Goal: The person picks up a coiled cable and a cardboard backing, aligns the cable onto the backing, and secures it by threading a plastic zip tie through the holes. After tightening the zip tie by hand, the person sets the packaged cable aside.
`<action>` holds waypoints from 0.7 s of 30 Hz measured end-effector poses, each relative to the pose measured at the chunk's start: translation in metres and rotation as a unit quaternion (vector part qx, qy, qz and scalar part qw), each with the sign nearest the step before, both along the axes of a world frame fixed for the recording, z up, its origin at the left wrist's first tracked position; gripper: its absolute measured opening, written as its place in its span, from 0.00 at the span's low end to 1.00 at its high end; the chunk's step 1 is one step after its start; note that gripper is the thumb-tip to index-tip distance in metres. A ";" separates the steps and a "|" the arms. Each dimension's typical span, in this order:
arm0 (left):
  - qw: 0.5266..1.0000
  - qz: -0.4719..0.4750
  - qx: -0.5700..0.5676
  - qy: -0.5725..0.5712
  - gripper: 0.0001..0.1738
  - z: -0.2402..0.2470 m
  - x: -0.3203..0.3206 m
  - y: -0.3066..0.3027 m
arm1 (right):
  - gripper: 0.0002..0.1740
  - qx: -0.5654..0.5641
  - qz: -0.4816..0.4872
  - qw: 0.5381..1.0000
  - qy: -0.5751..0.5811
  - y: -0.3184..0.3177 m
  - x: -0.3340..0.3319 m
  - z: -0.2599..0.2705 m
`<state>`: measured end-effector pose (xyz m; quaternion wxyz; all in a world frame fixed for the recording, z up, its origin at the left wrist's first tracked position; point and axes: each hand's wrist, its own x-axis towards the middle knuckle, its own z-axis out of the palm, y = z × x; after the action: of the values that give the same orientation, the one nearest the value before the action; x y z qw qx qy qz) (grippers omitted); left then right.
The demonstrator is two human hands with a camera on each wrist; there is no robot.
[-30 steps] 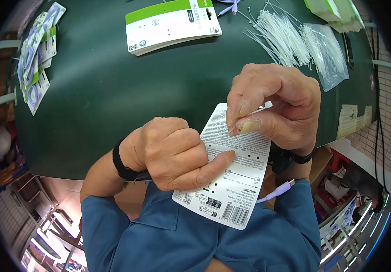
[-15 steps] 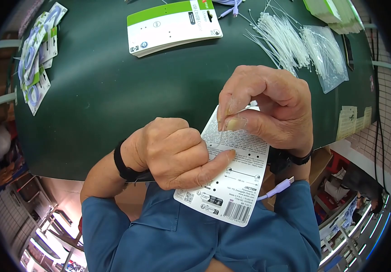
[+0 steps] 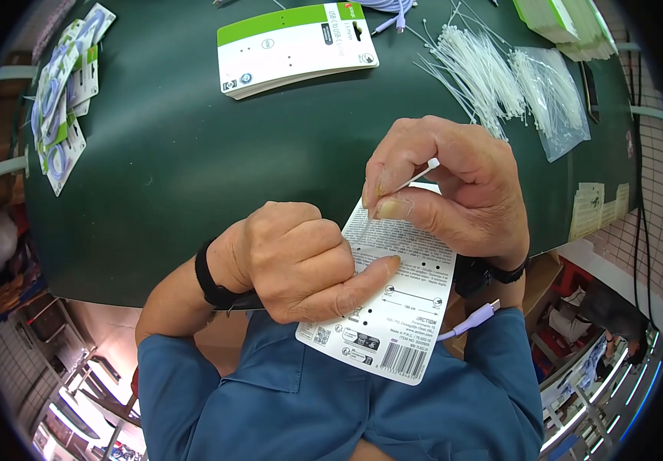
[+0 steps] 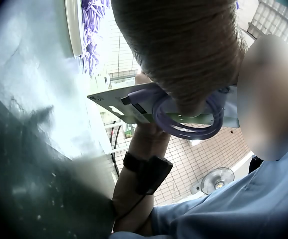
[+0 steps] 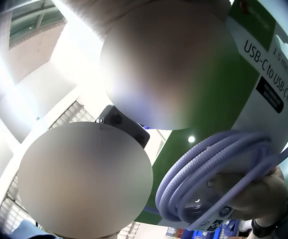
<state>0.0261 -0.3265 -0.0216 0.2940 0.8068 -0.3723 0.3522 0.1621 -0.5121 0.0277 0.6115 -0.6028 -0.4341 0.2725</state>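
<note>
L hand [image 3: 308,261] grips card [image 3: 404,280] and coiled cable [image 5: 199,167] over bench [image 3: 147,207] edge, 6 o'clock, prob. to steady both while R hand [image 3: 470,180], at card's 1 o'clock, pinches zip tie [image 3: 420,176].

Table [image 3: 270,146] offers passage ahead; held card [image 3: 404,326] blocks below.

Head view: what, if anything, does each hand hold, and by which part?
The right hand pinches a white cable tie by its strap, behind the head. The left hand grips the printed card by its left side in this view.
</note>
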 end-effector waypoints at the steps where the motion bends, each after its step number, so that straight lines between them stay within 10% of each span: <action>1: 1.000 0.000 -0.001 0.000 0.23 0.000 0.000 0.000 | 0.10 -0.009 0.016 1.000 -0.012 -0.001 0.002 0.000; 21: 1.000 -0.014 -0.016 0.014 0.24 -0.004 0.004 -0.001 | 0.10 -0.085 0.123 0.986 -0.076 -0.005 0.013 -0.002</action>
<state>0.0299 -0.3279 -0.0259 0.3171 0.8015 -0.3734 0.3429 0.1755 -0.5167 0.0255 0.4848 -0.6135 -0.5254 0.3355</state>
